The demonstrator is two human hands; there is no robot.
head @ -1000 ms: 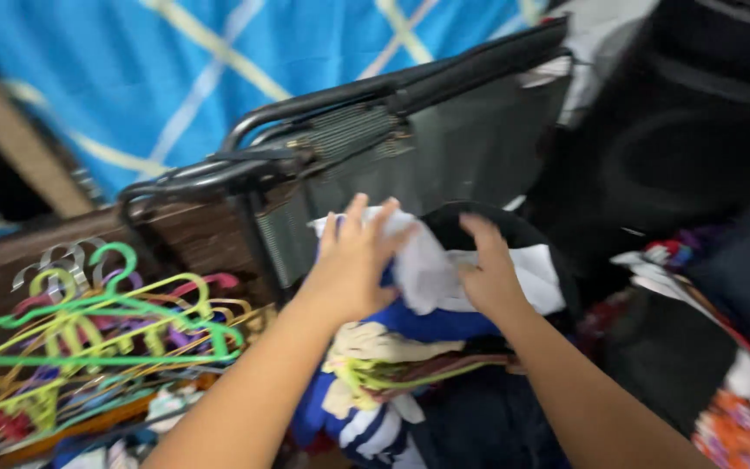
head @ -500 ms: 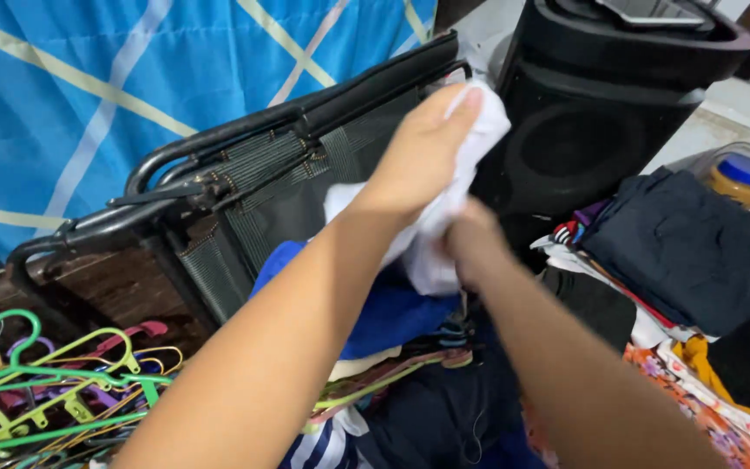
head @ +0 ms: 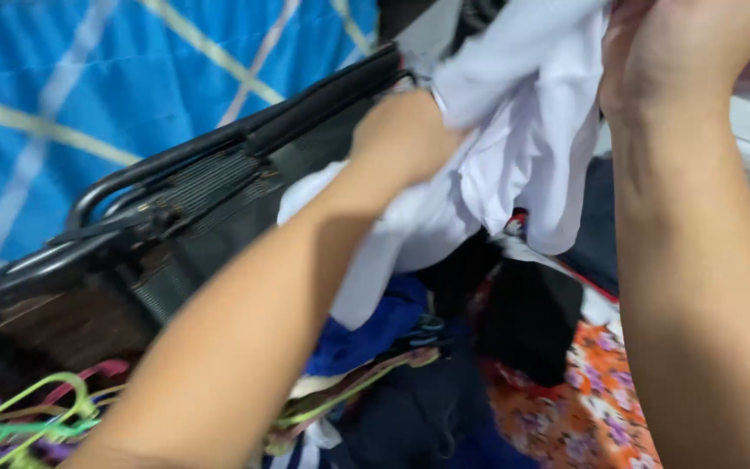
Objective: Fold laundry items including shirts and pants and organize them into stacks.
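Head view: right hand [head: 679, 52] pinches the white garment [head: 514, 148] at far top, left hand [head: 401, 143] bunches it lower left; the cloth hangs long-axis down over the blue clothing [head: 366, 330] pile.

Two hands [head: 405, 139], one white garment [head: 514, 148]

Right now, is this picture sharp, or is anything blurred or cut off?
Head view: soft motion blur throughout; the white garment and both forearms fill the frame close up, the right hand cropped by the top edge; the left hand looks smeared; lighting even, no glare.
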